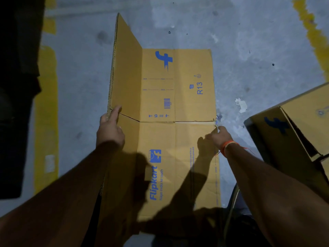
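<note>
Both forearms reach forward over a flattened box (158, 97) that lies on the floor (249, 41), printed side up, with blue logos and "R13" on it; the left hand (110, 129) holds the box's left panel at its outer edge, just beside the slit between panel and flap, its fingers (116, 110) curled over that edge with one stretched along it; this left panel stands tilted up off the floor while the rest lies flat; the right hand (219, 136), with an orange thread (228, 145) round the wrist, is at the box's right edge beside the slit there, one finger pointing along the edge; whether it pinches the card or only touches it I cannot tell; to the right, apart from the box, sits a second box (302, 125) with open flaps; between the two lies a white scrap (241, 104); worn yellow lines (46, 122) run down the floor at left and far right
</note>
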The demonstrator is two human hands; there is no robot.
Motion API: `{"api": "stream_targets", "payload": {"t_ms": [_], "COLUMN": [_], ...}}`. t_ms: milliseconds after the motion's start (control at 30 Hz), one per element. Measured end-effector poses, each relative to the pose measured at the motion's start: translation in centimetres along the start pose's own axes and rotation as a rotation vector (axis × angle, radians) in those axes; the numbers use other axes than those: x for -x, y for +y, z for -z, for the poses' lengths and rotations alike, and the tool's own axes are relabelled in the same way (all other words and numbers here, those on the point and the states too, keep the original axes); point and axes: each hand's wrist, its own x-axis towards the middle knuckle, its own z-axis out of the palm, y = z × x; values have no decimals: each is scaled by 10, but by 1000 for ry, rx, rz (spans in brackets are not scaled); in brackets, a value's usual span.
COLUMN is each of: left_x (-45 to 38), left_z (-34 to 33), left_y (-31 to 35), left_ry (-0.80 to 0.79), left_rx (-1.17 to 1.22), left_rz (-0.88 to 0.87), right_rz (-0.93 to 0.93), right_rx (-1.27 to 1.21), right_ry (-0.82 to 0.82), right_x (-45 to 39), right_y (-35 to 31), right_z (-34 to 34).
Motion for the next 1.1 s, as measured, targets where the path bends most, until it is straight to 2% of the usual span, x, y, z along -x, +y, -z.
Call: {"api": "stream_targets", "payload": {"t_ms": [467, 733, 967, 1100], "left_x": [3, 4, 4, 4], "left_z": [-3, -4, -7, -6], "left_y": [3, 1, 6, 6], "left_ry": [36, 54, 45, 46], "left_rx": [-21, -22, -48, -45], "left_rz": [9, 38, 48, 34], "right_rz": [-32, -1, -11, 51], "right_rx": [-169, -137, -279, -327], "right_ry": [-80, -43, -79, -60], "right_x": [-12, -9, -10, -7], "right_y": [4, -9, -11, -9], "right_z": [7, 1, 19, 22]}}
